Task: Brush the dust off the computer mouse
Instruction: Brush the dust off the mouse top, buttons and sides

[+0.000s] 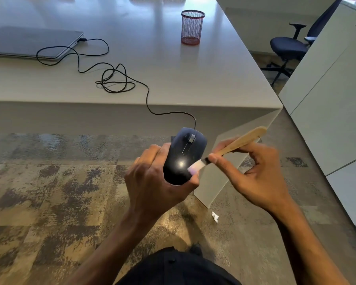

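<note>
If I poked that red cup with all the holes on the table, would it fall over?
Probably, with a firm poke. The red mesh cup is taller than it is wide and looks empty, so it is likely light and easy to tip. Being round, it might roll across the smooth table once it is on its side.

Glossy black corded mouse (183, 157) held off the desk, wooden-handled brush's (234, 144) pale bristles against its right flank

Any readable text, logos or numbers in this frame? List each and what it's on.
None readable.
Mouse: no legible logo or marking; only glare on its back.
Brush handle: faint marks, motion-blurred, unreadable.
Laptop: closed lid, no visible text.
Mesh pen cup: no label.
</note>
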Tool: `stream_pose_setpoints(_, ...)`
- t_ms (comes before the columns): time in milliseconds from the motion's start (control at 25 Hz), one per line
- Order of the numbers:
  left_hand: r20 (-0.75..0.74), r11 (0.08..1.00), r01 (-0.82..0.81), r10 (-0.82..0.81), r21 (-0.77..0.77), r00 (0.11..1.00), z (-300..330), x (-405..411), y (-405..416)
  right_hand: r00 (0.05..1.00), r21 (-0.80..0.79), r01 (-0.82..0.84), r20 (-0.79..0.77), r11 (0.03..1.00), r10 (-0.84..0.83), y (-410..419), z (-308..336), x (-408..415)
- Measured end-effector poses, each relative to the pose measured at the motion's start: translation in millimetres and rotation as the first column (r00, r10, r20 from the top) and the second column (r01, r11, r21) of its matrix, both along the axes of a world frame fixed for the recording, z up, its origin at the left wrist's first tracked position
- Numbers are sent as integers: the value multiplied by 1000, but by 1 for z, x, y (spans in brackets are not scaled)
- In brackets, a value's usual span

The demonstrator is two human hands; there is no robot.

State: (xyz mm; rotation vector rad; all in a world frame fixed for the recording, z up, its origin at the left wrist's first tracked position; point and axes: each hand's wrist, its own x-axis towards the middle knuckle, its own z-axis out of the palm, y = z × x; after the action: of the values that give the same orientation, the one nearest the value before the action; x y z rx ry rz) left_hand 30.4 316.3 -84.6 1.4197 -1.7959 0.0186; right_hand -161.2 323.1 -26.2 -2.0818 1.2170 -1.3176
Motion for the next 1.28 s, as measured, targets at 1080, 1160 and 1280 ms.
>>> stream_pose_setpoints(1080,-45,997,41,-44,-65,998,4,-14,12,915,115,239,305,964,-263,-12,0,-8)
stream_pose_setpoints(1160,-36,997,34,-37,-68,999,3,-15,12,898,138,232,349,963,-267,-11,-2,-3)
stream_pose_setpoints(1280,-9,997,27,-28,-69,1000,1,-16,12,877,150,252,382,956,-291,-10,-2,1)
